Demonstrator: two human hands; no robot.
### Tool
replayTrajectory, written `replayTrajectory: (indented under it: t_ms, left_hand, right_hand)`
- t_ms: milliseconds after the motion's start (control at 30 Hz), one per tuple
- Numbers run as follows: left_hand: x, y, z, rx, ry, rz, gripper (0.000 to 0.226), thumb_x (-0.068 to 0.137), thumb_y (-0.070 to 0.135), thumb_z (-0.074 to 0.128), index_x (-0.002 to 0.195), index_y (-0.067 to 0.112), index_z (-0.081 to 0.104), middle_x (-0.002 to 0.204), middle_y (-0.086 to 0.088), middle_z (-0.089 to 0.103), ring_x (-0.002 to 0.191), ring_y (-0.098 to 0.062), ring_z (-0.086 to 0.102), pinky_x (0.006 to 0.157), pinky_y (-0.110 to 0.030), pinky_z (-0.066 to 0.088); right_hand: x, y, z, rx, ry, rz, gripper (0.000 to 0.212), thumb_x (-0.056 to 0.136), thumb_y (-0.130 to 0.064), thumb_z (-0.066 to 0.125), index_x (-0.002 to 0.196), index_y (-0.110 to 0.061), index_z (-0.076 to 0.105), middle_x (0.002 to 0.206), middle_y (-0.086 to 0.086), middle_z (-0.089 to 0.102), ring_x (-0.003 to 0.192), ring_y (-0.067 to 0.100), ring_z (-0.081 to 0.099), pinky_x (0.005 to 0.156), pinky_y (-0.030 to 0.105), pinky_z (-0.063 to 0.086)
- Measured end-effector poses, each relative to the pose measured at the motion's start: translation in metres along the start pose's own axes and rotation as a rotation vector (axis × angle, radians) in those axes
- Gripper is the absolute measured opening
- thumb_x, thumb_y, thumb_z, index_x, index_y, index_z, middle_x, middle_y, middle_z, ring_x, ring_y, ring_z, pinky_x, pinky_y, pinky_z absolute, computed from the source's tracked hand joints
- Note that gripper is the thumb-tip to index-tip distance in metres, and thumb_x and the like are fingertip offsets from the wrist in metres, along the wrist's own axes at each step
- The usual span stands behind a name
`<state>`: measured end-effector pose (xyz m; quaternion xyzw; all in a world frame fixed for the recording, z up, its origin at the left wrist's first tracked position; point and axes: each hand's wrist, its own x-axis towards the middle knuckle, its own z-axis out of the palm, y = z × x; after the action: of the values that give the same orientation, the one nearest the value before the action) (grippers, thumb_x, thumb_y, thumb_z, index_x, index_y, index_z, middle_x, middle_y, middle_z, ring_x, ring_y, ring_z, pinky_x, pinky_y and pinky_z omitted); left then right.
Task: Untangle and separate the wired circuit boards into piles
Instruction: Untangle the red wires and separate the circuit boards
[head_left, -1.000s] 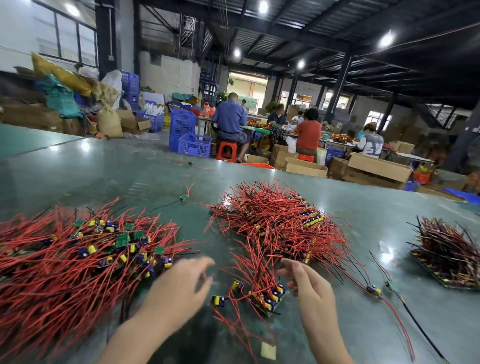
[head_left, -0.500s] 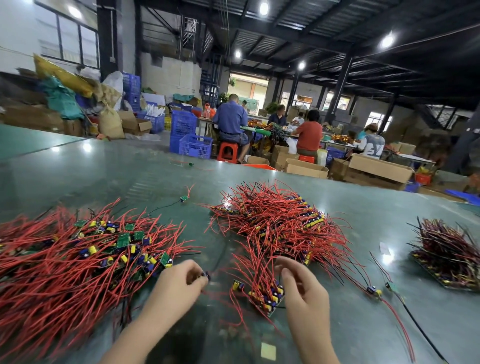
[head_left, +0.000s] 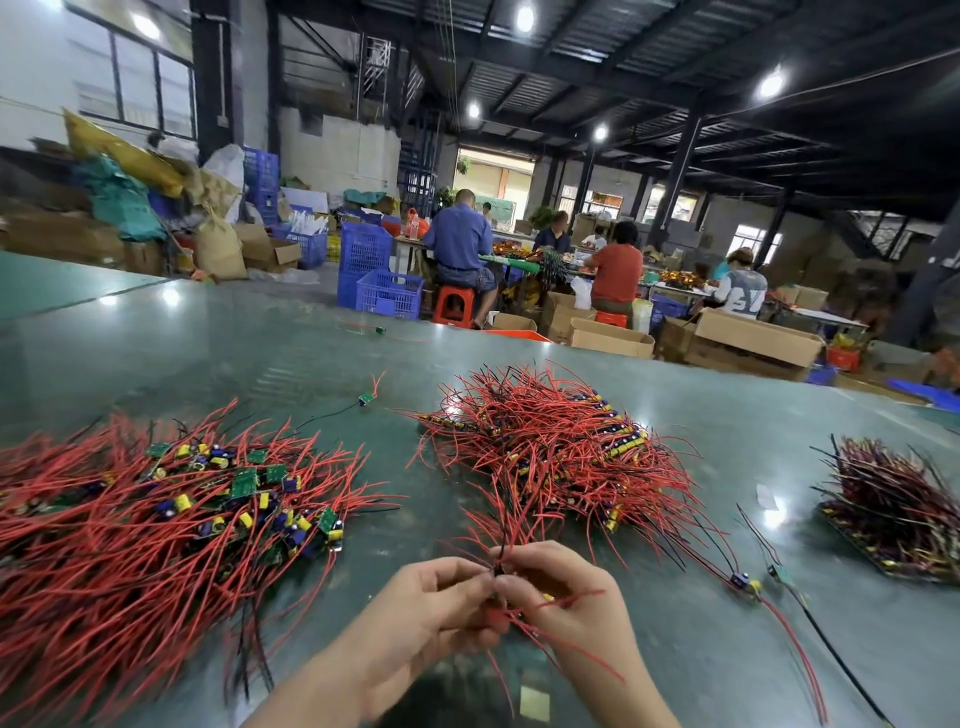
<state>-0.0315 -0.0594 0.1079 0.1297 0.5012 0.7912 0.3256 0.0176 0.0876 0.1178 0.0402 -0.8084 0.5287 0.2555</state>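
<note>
Head view: both hands meet low centre over the tabletop (head_left: 675, 426). Left hand (head_left: 415, 618) and right hand (head_left: 566, 603) each have fingers curled, pinching one small clump (head_left: 506, 577) of red-wired boards, lifted just off the surface. Sorted pile (head_left: 171, 509) left, tangled pile (head_left: 550, 447) ahead, dark pile (head_left: 898, 514) far right. Step looks like teasing one board loose. Next: pull apart gently, wires snag, then drop it left.

On the table (head_left: 675, 649), one pile of boards (head_left: 171, 525) lies left, a second pile (head_left: 550, 452) centre, a third pile (head_left: 898, 514) right. Both hands (head_left: 498, 608) meet near, before the second pile. Workers (head_left: 462, 244) sit far behind.
</note>
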Motion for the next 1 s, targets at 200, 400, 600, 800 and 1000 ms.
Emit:
replayTrajectory:
  t_ms: [200, 400, 600, 800, 1000]
  left_hand:
    - [-0.001, -0.004, 0.002, 0.117, -0.017, 0.012, 0.033, 0.061, 0.007, 0.078, 0.09, -0.003, 0.065, 0.068, -0.007, 0.066, 0.057, -0.012, 0.06, 0.059, -0.022, 0.052]
    - [-0.005, -0.004, 0.003, 0.268, -0.078, 0.045, 0.026, 0.063, -0.003, 0.072, 0.088, 0.0, 0.067, 0.074, -0.013, 0.07, 0.065, -0.017, 0.067, 0.062, -0.028, 0.055]
    - [-0.008, -0.003, 0.0, 0.226, -0.173, -0.004, 0.024, 0.071, -0.006, 0.066, 0.093, 0.002, 0.064, 0.082, -0.013, 0.072, 0.072, -0.021, 0.07, 0.061, -0.028, 0.054]
    - [-0.007, -0.001, 0.011, 0.194, -0.123, -0.146, 0.02, 0.079, 0.028, 0.068, 0.089, 0.014, 0.059, 0.06, 0.001, 0.055, 0.042, -0.005, 0.037, 0.04, -0.015, 0.026]
    - [-0.01, 0.011, 0.012, 0.345, -0.078, -0.073, 0.035, 0.077, 0.052, 0.051, 0.067, 0.021, 0.063, 0.05, 0.007, 0.033, 0.04, -0.004, 0.021, 0.037, -0.014, 0.014]
  right_hand:
    - [-0.002, 0.001, 0.003, -0.031, 0.059, 0.013, 0.038, 0.071, 0.003, 0.075, 0.067, -0.034, 0.071, 0.073, -0.006, 0.071, 0.067, 0.006, 0.065, 0.065, 0.018, 0.05]
    - [-0.003, -0.003, 0.004, 0.058, 0.101, 0.139, 0.026, 0.081, 0.002, 0.066, 0.067, -0.019, 0.066, 0.063, -0.003, 0.068, 0.056, 0.002, 0.059, 0.057, 0.013, 0.046]
    - [-0.003, -0.003, 0.002, 0.088, 0.046, 0.205, 0.021, 0.085, 0.004, 0.06, 0.071, -0.011, 0.061, 0.057, -0.003, 0.064, 0.054, 0.005, 0.055, 0.054, 0.015, 0.044]
    - [-0.003, -0.006, 0.004, 0.187, 0.038, 0.244, 0.021, 0.081, 0.006, 0.065, 0.068, -0.011, 0.063, 0.057, -0.002, 0.064, 0.052, 0.005, 0.055, 0.051, 0.016, 0.045]
    - [-0.002, -0.012, 0.005, 0.515, 0.128, 0.334, 0.017, 0.079, 0.01, 0.062, 0.07, -0.004, 0.063, 0.054, 0.001, 0.06, 0.047, 0.006, 0.051, 0.047, 0.014, 0.042]
